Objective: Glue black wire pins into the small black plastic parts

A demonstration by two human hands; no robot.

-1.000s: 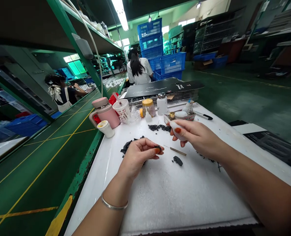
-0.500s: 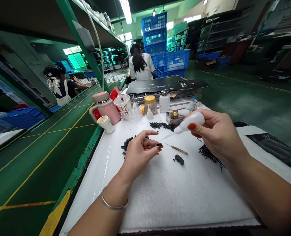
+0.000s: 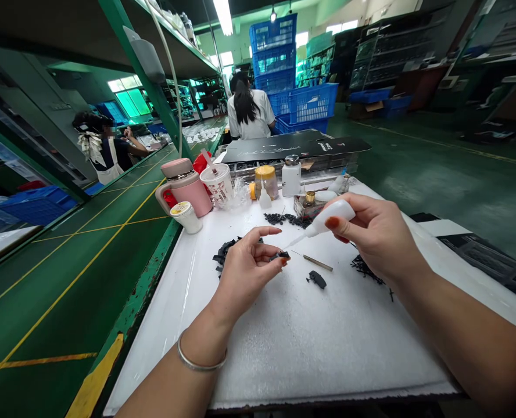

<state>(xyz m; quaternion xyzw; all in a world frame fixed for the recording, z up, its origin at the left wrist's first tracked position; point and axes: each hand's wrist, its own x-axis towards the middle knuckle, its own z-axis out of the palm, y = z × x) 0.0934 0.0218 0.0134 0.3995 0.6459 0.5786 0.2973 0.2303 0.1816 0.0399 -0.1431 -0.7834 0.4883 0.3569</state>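
Note:
My left hand [image 3: 250, 268] pinches a small black plastic part [image 3: 280, 255] between thumb and fingers above the white work surface [image 3: 310, 348]. In my right hand [image 3: 373, 232] is a white squeeze bottle [image 3: 333, 218], tilted with its thin nozzle pointing down and left at the black part. Whether the tip touches the part I cannot tell. A thin needle tool [image 3: 318, 263] lies just right of my left fingers. Below it rests another black part [image 3: 317, 280]. Behind my left hand is a pile of black pieces [image 3: 223, 251], partly hidden.
A pink mug [image 3: 192, 191], a plastic cup [image 3: 218, 184], a small tub [image 3: 186, 217], a yellow-lidded jar [image 3: 267, 181] and a white pump bottle [image 3: 291, 176] line the back. Tiny black parts [image 3: 299, 221] and thin black sticks [image 3: 365, 270] lie about. Two co-workers [image 3: 248, 113] sit beyond.
My right hand and the squeeze bottle have shifted slightly left and down toward the black part. My left hand keeps its pinch almost in place. The view has moved a little.

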